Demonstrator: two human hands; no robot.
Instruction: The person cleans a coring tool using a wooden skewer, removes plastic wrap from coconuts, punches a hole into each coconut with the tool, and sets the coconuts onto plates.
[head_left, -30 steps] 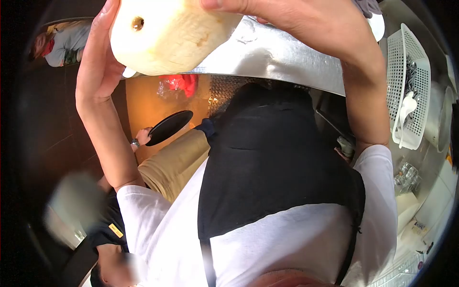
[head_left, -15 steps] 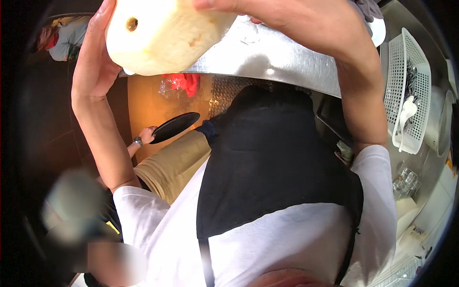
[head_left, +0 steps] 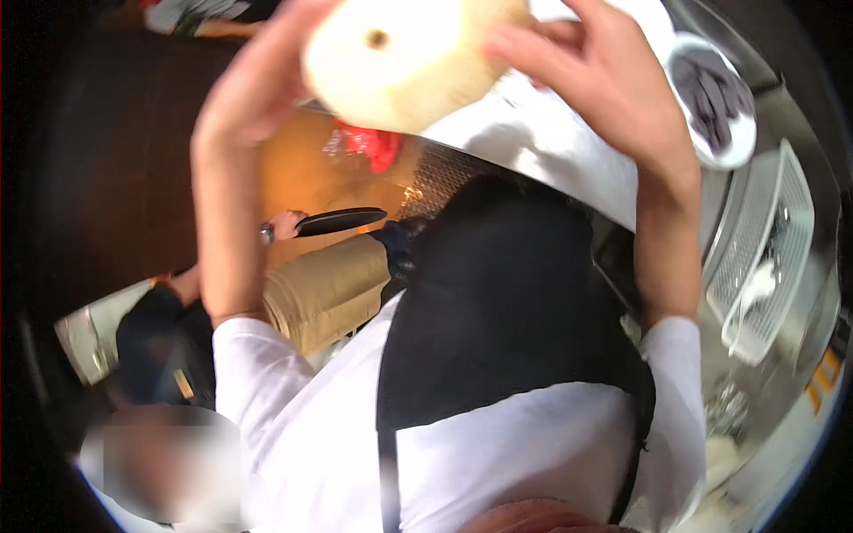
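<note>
A large pale young coconut (head_left: 418, 75), its husk trimmed away and a small brown hole in its face, is held up between my two hands over the edge of the metal counter (head_left: 577, 173). My left hand (head_left: 262, 84) cups its left side, the fingers blurred and partly cut off by the top of the view. On its right side the thumb of my right hand (head_left: 577, 67) presses against the surface, with the other fingers bent behind. The coconut's top and far side are out of sight.
Right of the counter stand a white bowl (head_left: 743, 142) with a grey cloth (head_left: 706, 84) and a white perforated basket (head_left: 791, 231) holding a white spoon (head_left: 753, 289). At left, a person in tan trousers (head_left: 320, 289) holds a black round tray (head_left: 342, 221). A red bag (head_left: 378, 147) lies beneath the counter.
In the view, the coconut and both hands have shifted; the coconut sits farther right and slightly higher. The camera has turned, bringing the grey cloth's bowl into fuller view. Both hands still hold the coconut.
</note>
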